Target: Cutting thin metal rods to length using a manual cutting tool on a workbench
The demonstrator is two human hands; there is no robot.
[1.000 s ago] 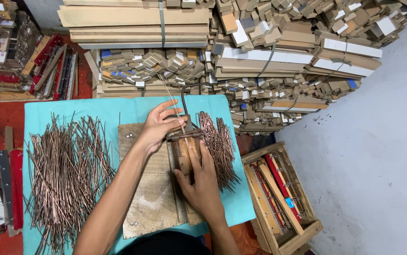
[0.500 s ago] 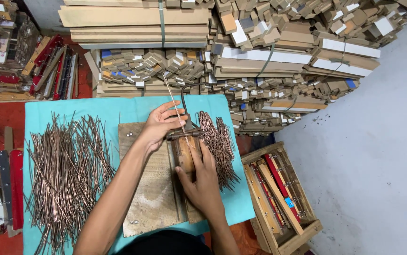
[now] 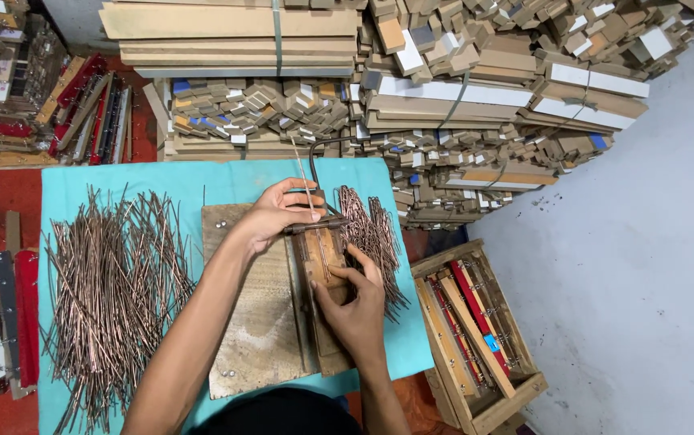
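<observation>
Centre of frame, on the teal table [image 3: 210,181]: left hand [image 3: 270,217] is pinching a thin copper rod [image 3: 305,177] upright into a small wooden jig [image 3: 324,254] on a plywood board [image 3: 254,322]. Right hand [image 3: 355,302] is pressing the jig down, fingers curled over it. Doing it well likely means holding the rod straight and the jig firm. Uncut rods [image 3: 109,282] are lying lower left, a smaller pile [image 3: 371,234] right of the jig.

A thin copper rod [image 3: 308,187] stands nearly upright in a small wooden jig [image 3: 324,256] near the counter's far edge.
</observation>
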